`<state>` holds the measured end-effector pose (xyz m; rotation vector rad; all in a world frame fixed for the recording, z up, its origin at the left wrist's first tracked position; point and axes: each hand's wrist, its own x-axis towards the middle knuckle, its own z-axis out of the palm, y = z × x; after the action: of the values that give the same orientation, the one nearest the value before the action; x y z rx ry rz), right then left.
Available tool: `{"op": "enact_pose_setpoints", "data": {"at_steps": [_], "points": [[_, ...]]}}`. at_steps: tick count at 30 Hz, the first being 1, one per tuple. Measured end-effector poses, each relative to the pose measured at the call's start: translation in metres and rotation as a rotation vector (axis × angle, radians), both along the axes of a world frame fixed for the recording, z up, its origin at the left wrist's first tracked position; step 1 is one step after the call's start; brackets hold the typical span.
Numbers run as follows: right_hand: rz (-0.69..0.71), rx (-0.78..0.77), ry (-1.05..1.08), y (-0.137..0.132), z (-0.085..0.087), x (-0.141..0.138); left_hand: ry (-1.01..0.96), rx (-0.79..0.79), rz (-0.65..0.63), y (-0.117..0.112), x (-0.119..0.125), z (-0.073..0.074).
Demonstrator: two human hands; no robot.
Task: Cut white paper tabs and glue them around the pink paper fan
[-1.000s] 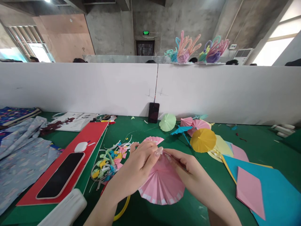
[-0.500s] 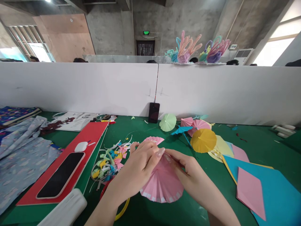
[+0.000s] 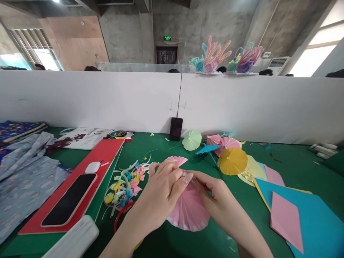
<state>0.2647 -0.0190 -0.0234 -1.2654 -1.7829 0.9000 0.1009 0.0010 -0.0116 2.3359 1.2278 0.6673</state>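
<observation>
A pleated pink paper disc (image 3: 188,213) with pale marks along its rim lies between my hands over the green table. My left hand (image 3: 168,188) reaches across its upper left side, thumb pressed down near the disc's edge. My right hand (image 3: 211,188) pinches the same paper from the right, its fingertips meeting the left thumb. Part of the disc is hidden under both hands. Beyond my left fingers a fanned pink edge (image 3: 178,160) shows; I cannot tell whether it belongs to the same disc.
Small paper umbrellas, among them a yellow one (image 3: 232,161) and a green one (image 3: 191,140), lie behind. Paper scraps (image 3: 126,186) sit to the left, beside a red board bearing a phone (image 3: 70,200). Blue paper (image 3: 319,222) lies right. A white partition (image 3: 88,100) runs along the back.
My left hand has shifted slightly to the right over the pink disc, covering more of its left side. The right hand stays nearly in place.
</observation>
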Motion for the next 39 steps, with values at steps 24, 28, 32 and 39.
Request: {"op": "enact_pose_setpoints", "data": {"at_steps": [24, 28, 32, 39], "points": [[-0.176, 0.17, -0.21, -0.004, -0.002, -0.008, 0.085, 0.046, 0.021, -0.005, 0.007, -0.008], [-0.203, 0.258, -0.275, -0.005, -0.005, -0.01, 0.095, 0.066, 0.048, -0.007, 0.009, -0.01], [-0.217, 0.311, -0.302, -0.004, -0.007, -0.014, 0.062, 0.08, 0.071, -0.008, 0.011, -0.01], [-0.173, 0.213, -0.199, -0.008, -0.004, -0.01, 0.036, 0.082, 0.135, -0.006, 0.002, -0.003]]}}
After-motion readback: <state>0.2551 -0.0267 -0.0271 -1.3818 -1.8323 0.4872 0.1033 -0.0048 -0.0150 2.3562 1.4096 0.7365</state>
